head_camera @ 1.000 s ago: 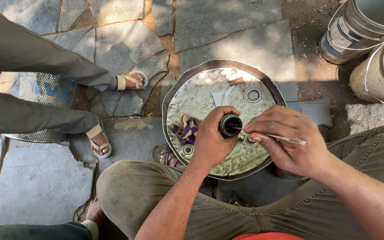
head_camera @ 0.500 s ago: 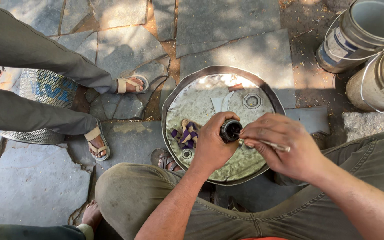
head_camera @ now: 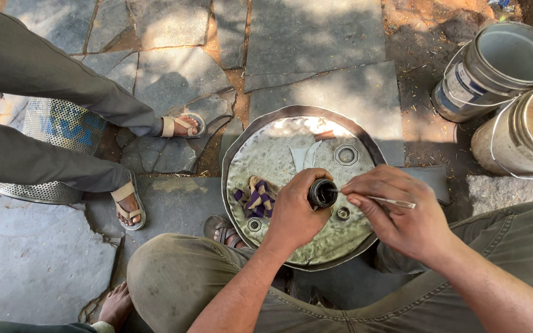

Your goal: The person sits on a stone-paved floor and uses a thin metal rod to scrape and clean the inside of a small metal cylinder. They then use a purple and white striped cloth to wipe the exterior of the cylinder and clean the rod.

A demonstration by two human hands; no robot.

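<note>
My left hand (head_camera: 294, 213) grips a small dark round container (head_camera: 322, 193), held upright over a round dented metal drum lid (head_camera: 279, 154) in front of my knees. My right hand (head_camera: 405, 213) pinches a thin stick-like tool (head_camera: 390, 200) whose tip reaches into the container's open mouth. On the lid lie a purple and tan rag (head_camera: 255, 197), a scrap of grey paper (head_camera: 306, 155), a hexagonal cap (head_camera: 345, 154) and a small round cap (head_camera: 343, 213).
Another person's two legs in grey trousers with sandalled feet (head_camera: 180, 125) stretch in from the left, beside a perforated metal basket (head_camera: 50, 132). Two paint buckets (head_camera: 501, 65) stand at the upper right. A bare foot (head_camera: 115, 305) shows at the bottom left. The ground is stone paving.
My right hand has shifted the stick slightly, so its tip now sits in the container's mouth. The left hand keeps its hold on the container.
</note>
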